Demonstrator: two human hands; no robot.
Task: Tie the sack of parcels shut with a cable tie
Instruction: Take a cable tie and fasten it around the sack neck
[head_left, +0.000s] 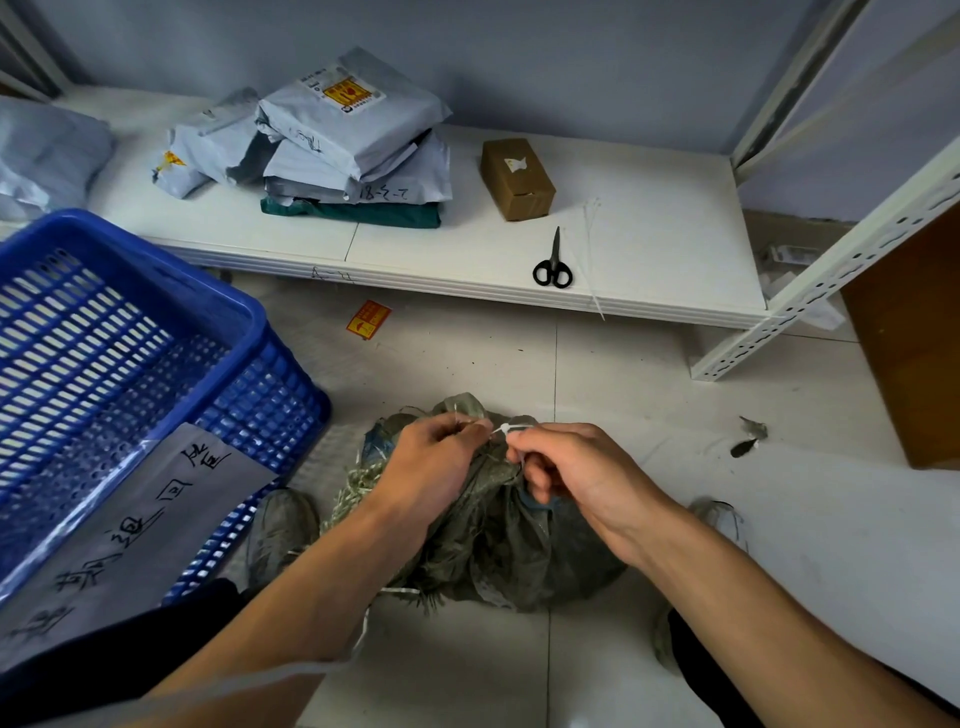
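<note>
A grey-green woven sack (498, 540) sits on the tiled floor between my feet, its mouth gathered into a bunch at the top. My left hand (431, 467) grips the bunched neck, with frayed fabric sticking up above the fingers. A white cable tie (511, 429) runs around the neck between both hands. My right hand (571, 467) pinches the tie beside its head, just right of the neck. The part of the tie behind the bunch is hidden.
A blue plastic crate (130, 353) with a handwritten paper label stands at the left. On the low white shelf (649, 234) lie black scissors (553, 262), spare cable ties (589, 244), a cardboard box (517, 179) and stacked grey parcels (353, 140). A shelf upright (810, 306) stands at the right.
</note>
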